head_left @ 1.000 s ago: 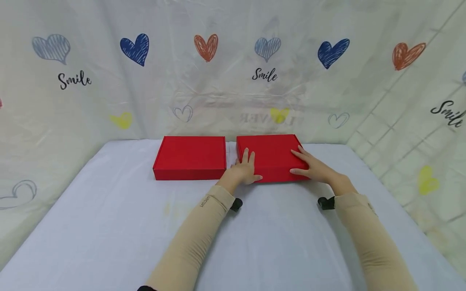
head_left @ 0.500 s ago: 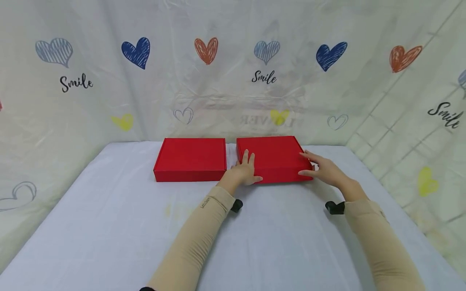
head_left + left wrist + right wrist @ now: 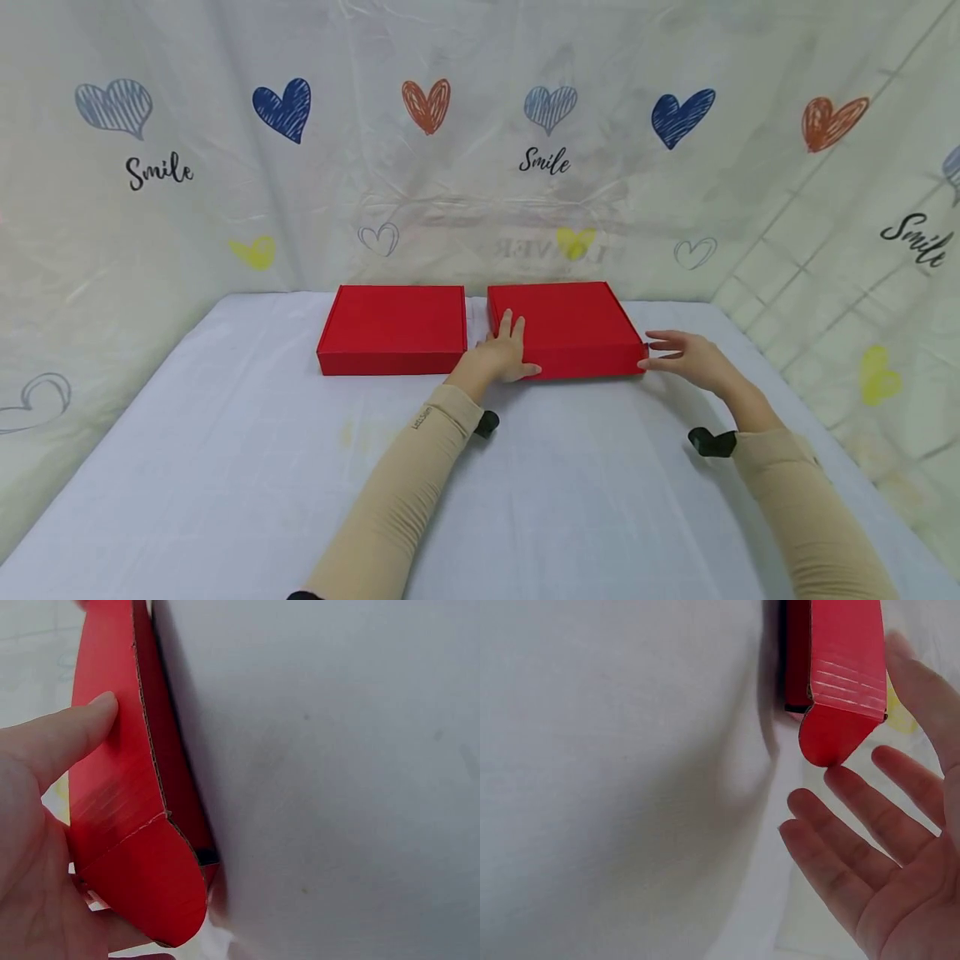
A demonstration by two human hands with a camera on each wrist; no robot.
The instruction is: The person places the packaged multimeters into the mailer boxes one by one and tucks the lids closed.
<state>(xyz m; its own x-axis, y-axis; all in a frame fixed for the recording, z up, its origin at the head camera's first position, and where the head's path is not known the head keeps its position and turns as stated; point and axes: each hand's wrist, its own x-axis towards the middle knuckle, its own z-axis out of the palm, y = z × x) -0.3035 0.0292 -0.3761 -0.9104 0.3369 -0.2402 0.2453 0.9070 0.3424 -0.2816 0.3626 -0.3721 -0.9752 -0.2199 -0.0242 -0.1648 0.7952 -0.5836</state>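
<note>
Two red cardboard boxes lie side by side at the back of the table, the left box (image 3: pixel 397 321) and the right box (image 3: pixel 573 321). My left hand (image 3: pixel 495 357) rests on the right box's front left corner, fingers spread and straight over the lid's edge. In the left wrist view, its thumb touches the front flap (image 3: pixel 112 780), and a rounded side tab (image 3: pixel 154 889) sticks out beside the fingers. My right hand (image 3: pixel 693 360) is at the front right corner, fingers apart. In the right wrist view, a fingertip is at the rounded tab (image 3: pixel 829 739); contact is unclear.
A white cloth covers the table (image 3: pixel 570 492). Behind the boxes hangs a pale curtain (image 3: pixel 465 183) printed with hearts and "Smile". A black wrist camera (image 3: pixel 711 442) sits under the right sleeve, another black camera (image 3: pixel 487 423) by the left sleeve.
My right hand has moved right, off the top of the right box to beside its front right corner. The left hand has stayed in place, and both boxes stand nearly unchanged.
</note>
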